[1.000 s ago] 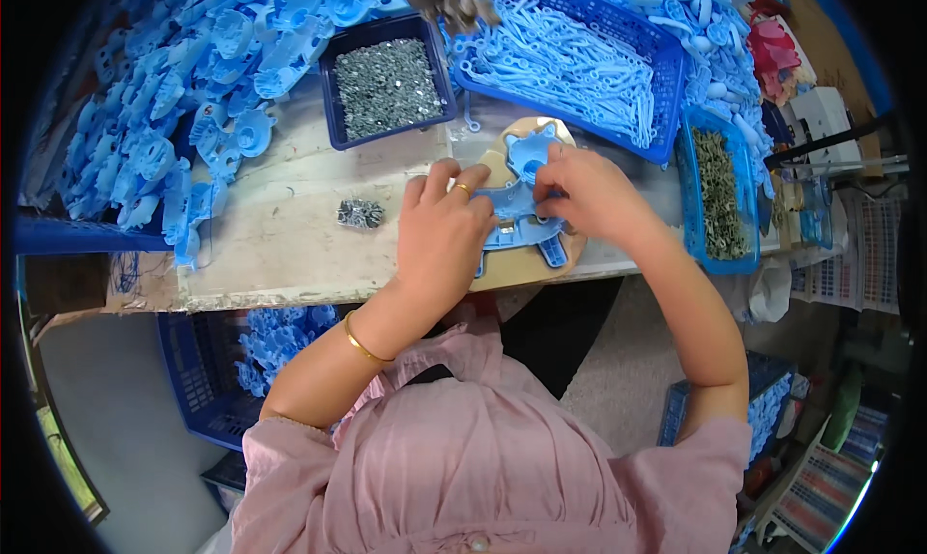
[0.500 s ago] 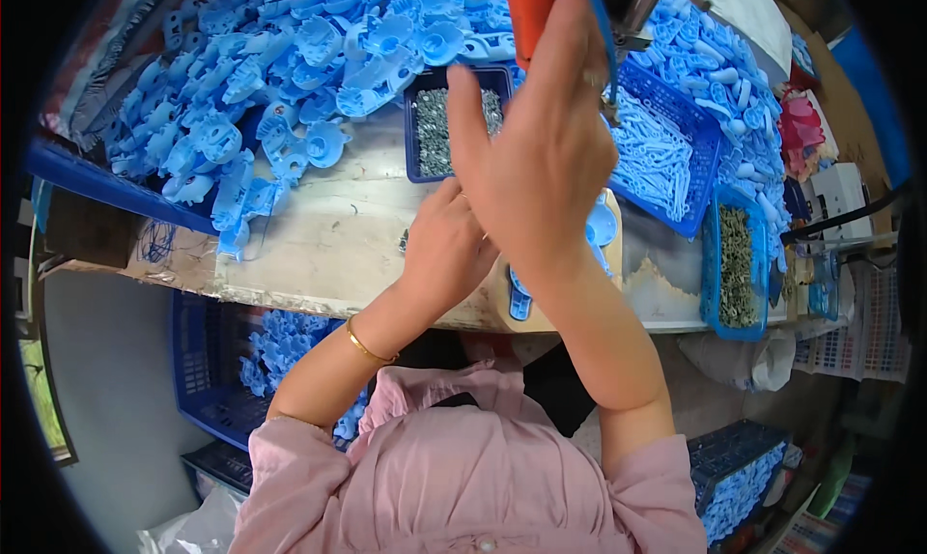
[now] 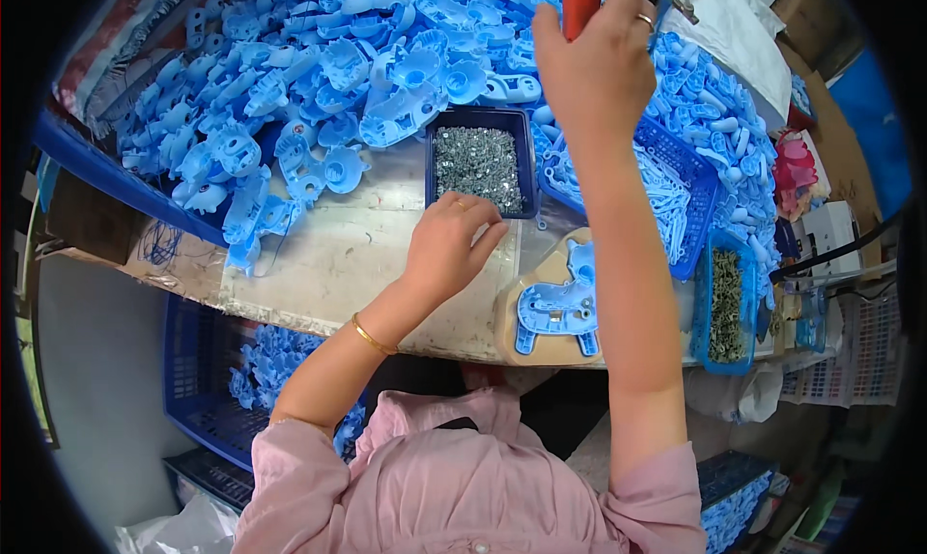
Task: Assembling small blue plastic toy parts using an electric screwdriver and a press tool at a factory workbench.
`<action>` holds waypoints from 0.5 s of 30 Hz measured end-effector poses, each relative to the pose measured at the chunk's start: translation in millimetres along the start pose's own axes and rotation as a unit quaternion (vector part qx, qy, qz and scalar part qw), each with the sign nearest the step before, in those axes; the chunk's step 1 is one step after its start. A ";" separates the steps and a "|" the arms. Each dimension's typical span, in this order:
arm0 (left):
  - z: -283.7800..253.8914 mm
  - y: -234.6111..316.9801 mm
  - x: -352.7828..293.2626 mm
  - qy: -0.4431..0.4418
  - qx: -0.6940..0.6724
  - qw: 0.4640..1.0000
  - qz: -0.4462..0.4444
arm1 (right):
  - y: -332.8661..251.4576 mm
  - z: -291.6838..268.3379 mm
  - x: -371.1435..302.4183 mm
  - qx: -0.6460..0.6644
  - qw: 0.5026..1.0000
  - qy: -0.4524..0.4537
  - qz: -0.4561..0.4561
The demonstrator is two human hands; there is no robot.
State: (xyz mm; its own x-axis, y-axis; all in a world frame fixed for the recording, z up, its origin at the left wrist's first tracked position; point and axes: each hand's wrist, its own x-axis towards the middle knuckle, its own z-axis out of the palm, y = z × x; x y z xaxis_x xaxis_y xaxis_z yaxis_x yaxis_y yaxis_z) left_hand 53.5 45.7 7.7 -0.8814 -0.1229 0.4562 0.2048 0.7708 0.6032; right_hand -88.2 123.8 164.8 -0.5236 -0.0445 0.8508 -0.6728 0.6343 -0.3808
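My left hand (image 3: 452, 247) hovers at the near edge of a dark blue tray (image 3: 432, 172) of small silvery metal pieces (image 3: 477, 163). Its fingers are loosely bent and apart, with nothing visible in them. At the top of the view, my right hand (image 3: 603, 76) is closed round an orange-red tool (image 3: 580, 8), whose upper end is cut off by the frame. Below, a light blue moulded plastic part (image 3: 557, 308) rests in a tan fixture (image 3: 507, 337) near the table's front edge. My right forearm covers part of the fixture's right side.
Light blue plastic shells (image 3: 319, 61) are heaped across the back left. Right of the tray, a blue basket (image 3: 710, 182) holds slim blue pieces. A lighter blue box (image 3: 703, 312) contains brassy screws (image 3: 726, 303). Under the table's left side stands a blue crate (image 3: 198, 399) of more parts.
My right hand has lifted up and away from above the fixture, gripping the orange-red tool. My left hand has moved from beside the fixture to the tray's edge. The view has shifted slightly.
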 end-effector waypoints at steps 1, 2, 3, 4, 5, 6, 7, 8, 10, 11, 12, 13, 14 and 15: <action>0.3 -0.6 0.8 0.002 0.000 1.000 0.001 | -1.1 2.0 1.5 0.000 1.000 0.001 -0.002; 1.2 -1.8 1.3 0.005 0.001 1.000 0.016 | -1.3 5.6 3.7 0.007 1.000 0.016 -0.014; 3.0 -1.0 2.0 0.006 0.000 0.999 0.034 | 0.9 7.2 7.0 0.010 0.999 0.033 -0.025; 3.5 -1.7 1.6 0.005 -0.001 0.999 0.034 | 9.0 14.7 11.8 -0.014 0.990 0.103 -0.093; 3.7 -2.9 1.5 0.009 0.000 0.999 0.040 | 18.0 17.6 10.2 -0.014 0.990 0.103 -0.092; 3.7 -4.8 1.1 0.013 0.001 0.999 0.043 | 20.2 18.6 8.9 -0.034 0.997 0.048 -0.041; 2.6 -6.2 0.8 0.014 0.001 0.999 0.040 | 22.4 19.0 8.5 -0.053 0.998 -0.006 0.011; 1.1 -7.4 0.9 0.011 -0.007 1.000 0.028 | 26.5 18.9 10.3 -0.076 0.997 -0.008 0.027; -4.4 -13.4 -1.2 0.010 -0.013 1.000 0.007 | 10.7 -14.2 14.9 0.013 0.992 -0.114 0.053; -5.7 -15.0 -0.5 0.000 -0.021 1.000 -0.004 | 2.5 -33.4 22.5 0.095 0.969 -0.211 0.082; -5.7 -15.4 2.0 -0.011 -0.030 0.999 -0.011 | -1.1 -44.3 32.9 0.140 0.922 -0.301 0.201; -4.2 -15.8 3.4 -0.012 -0.033 0.999 -0.011 | 4.1 -46.7 32.5 0.138 0.922 -0.302 0.201; -2.1 -16.2 4.4 -0.006 -0.046 0.999 -0.017 | 10.7 -47.9 30.3 0.240 0.890 -0.314 0.227; -1.2 -17.3 5.2 -0.001 -0.058 0.998 -0.024 | 16.2 -46.7 26.1 0.341 0.847 -0.324 0.249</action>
State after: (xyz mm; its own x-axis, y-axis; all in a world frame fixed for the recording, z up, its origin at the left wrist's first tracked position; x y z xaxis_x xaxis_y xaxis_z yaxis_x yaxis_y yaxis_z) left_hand 45.9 30.9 0.4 -0.8922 -0.1571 0.4235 0.2093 0.6870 0.6959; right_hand -88.3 169.0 197.7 -0.8597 -0.4564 0.2294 -0.3132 0.1161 -0.9426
